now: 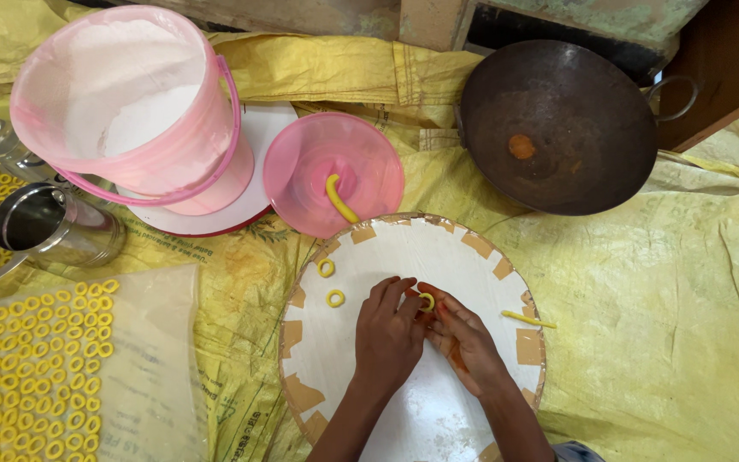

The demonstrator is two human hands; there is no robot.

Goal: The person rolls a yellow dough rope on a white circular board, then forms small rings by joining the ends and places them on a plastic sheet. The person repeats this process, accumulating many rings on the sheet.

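Both hands meet over the round white board (438, 257): the left hand (387, 338) and right hand (464, 338) pinch a small yellow dough ring (428, 300) between fingertips. Pressing its ends lightly should keep it round. Two finished rings (335, 298) lie left; a dough strip (528, 320) right; a pink lid (301, 171) beyond.

Two hands at work: left hand (389, 335), right hand (464, 340), sharing one yellow dough ring (428, 300). Two more finished rings (326, 268) loose on one round white board (438, 257), plus one thin dough strip (528, 319). One pink bucket (121, 98), one pink lid (334, 171) bearing one dough roll (339, 199). One dark iron wok (558, 128). One steel cup (49, 224). Far too many rings on one clear plastic sheet (156, 342) to count
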